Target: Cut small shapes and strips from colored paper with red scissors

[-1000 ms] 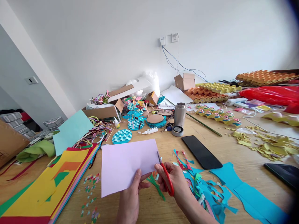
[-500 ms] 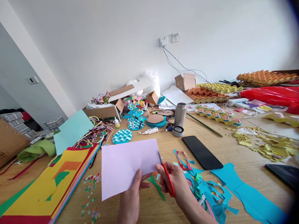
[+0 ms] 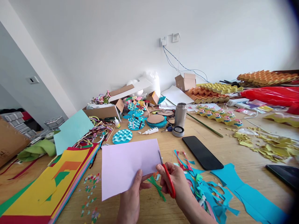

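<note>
"What's nearest?"

"The left hand (image 3: pixel 132 193), pinching the lilac sheet (image 3: pixel 127 166), thumb on top, fingers beneath. The right hand (image 3: pixel 178 180) is wrapped round the handles of the red scissors (image 3: pixel 173 189), their blades at the sheet's right edge. Whether they bite into it, I can't tell."

"So the sheet is up in the air?"

"Yes, over the near middle of the table (image 3: pixel 151 214). There's bare wood between the wrists. On the left the stack of coloured paper (image 3: pixel 28 202) takes up the near corner; on the right, blue offcuts (image 3: pixel 207 193) crowd the forearm."

"And beyond the hands?"

"A black phone (image 3: pixel 202 152), with open wood to its right. Behind it stands a steel flask (image 3: pixel 180 115), upright and uncapped, its lid (image 3: pixel 178 131) just beside the foot. I can't see inside. Further right, a yellow tray piece (image 3: pixel 211 117) carries painted figures in its cups."

"The far edge?"

"Crowded. Toward its left, an open carton (image 3: pixel 104 112) holds white wrapping and pinkish craft bits (image 3: pixel 101 99). Egg trays (image 3: pixel 266 77) are stacked at the far right corner."
</note>
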{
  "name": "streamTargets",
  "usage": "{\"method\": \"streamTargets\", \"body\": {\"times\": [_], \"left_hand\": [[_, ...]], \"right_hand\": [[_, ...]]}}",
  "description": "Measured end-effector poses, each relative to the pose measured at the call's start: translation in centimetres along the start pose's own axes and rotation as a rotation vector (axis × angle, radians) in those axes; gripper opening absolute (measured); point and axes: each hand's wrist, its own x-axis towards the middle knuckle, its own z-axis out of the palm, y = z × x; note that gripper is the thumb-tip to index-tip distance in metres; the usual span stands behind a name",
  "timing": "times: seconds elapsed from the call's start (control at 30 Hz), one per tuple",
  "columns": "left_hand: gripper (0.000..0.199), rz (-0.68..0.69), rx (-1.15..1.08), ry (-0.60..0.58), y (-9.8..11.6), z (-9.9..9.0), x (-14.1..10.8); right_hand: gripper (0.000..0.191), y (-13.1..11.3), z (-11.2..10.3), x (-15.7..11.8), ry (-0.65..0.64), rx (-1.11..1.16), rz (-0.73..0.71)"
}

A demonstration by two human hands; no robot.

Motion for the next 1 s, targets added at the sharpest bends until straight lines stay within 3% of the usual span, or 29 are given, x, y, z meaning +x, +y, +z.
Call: {"method": "streamTargets", "body": {"times": [0.33, 1.0], "left_hand": [[0.063, 0.027, 0.009, 0.015, -0.18, -0.14, 0.11], [0.054, -0.002, -0.009, 0.02, 0.06, -0.03, 0.0]], "right_hand": [[0.045, -0.43, -0.01, -0.24, 0.003, -0.049, -0.031], [0.044, -0.24, -0.28, 0.05, -0.052, -0.075, -0.003]]}}
